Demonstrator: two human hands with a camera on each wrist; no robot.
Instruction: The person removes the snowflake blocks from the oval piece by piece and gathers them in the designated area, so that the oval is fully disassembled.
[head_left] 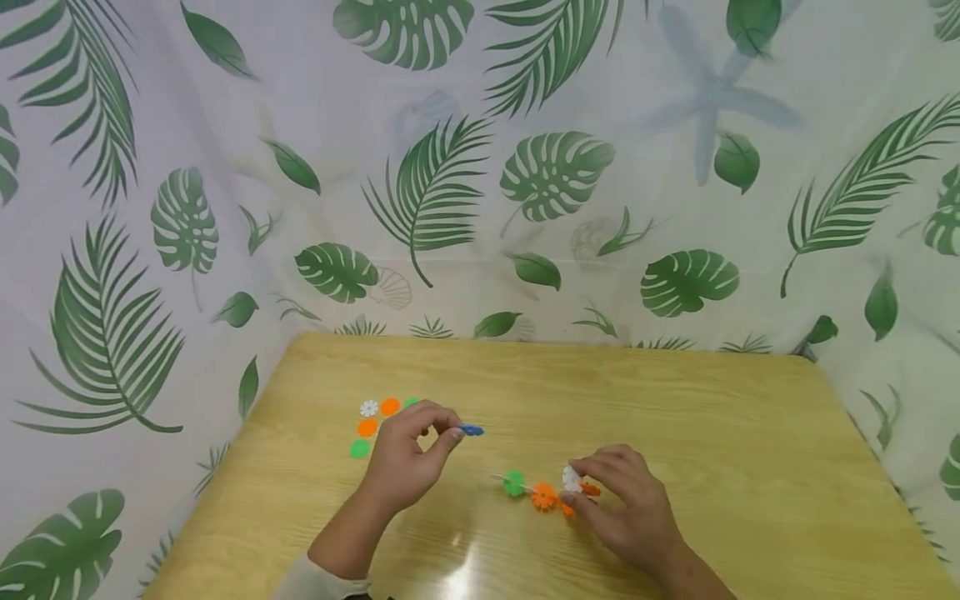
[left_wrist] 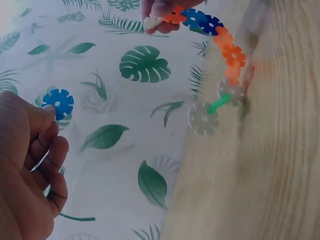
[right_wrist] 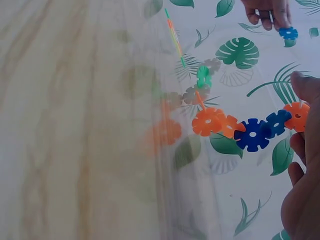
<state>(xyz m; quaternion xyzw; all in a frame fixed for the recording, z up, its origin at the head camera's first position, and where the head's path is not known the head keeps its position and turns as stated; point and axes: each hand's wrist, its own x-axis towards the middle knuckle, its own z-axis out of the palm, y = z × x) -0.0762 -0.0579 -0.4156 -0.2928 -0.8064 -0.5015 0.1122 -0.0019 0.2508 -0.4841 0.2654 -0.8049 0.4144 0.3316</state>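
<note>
My left hand (head_left: 405, 457) pinches a blue notched plastic disc (left_wrist: 58, 104) between thumb and fingertips, up and to the left of the other hand. My right hand (head_left: 633, 504) holds one end of a chain of interlocked discs, its fingers at a white disc (head_left: 572, 479) and the orange disc (right_wrist: 297, 117) beside it. From there the chain runs through a light blue disc (right_wrist: 277, 123), a dark blue disc (right_wrist: 252, 135), orange discs (left_wrist: 233, 56), then whitish and green ones. A gap separates the left hand's disc from the chain.
Loose discs lie on the wooden table (head_left: 705, 417) at the left: a white disc (head_left: 369, 408), orange discs (head_left: 367, 427) and green discs (head_left: 360, 448), some close behind the left hand. A leaf-printed cloth (head_left: 555, 275) hangs around the table's back and sides.
</note>
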